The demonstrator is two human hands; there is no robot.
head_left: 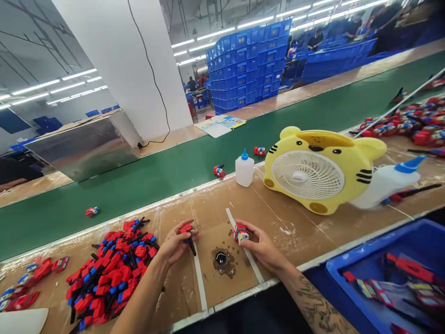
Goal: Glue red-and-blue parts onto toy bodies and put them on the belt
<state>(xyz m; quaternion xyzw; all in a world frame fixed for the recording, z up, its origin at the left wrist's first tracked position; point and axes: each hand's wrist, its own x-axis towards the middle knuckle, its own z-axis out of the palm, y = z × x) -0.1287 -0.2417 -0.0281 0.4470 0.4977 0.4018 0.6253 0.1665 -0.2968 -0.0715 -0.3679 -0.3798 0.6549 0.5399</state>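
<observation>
Between thumb and fingers, my left hand (178, 241) holds a small red part with a black stick (192, 246) pointing down. My right hand (259, 243) grips a red, white and blue toy piece (240, 233), its fingers wrapped round the right side. The hands are apart, at about the same height over the brown worktop (278, 250). Between and slightly below them sits a small round black cup (220, 258) with dark liquid and wet stains around it. Left of my left hand lies a heap of red and blue parts with black sticks (114, 273).
A green conveyor belt (160, 171) runs behind the worktop, carrying a few toy pieces. A white bottle (244, 169) and a yellow tiger-faced fan (313, 169) stand beyond my right hand. At the lower right is a blue bin (333, 266) with parts. Stacked blue crates (243, 69) rise behind.
</observation>
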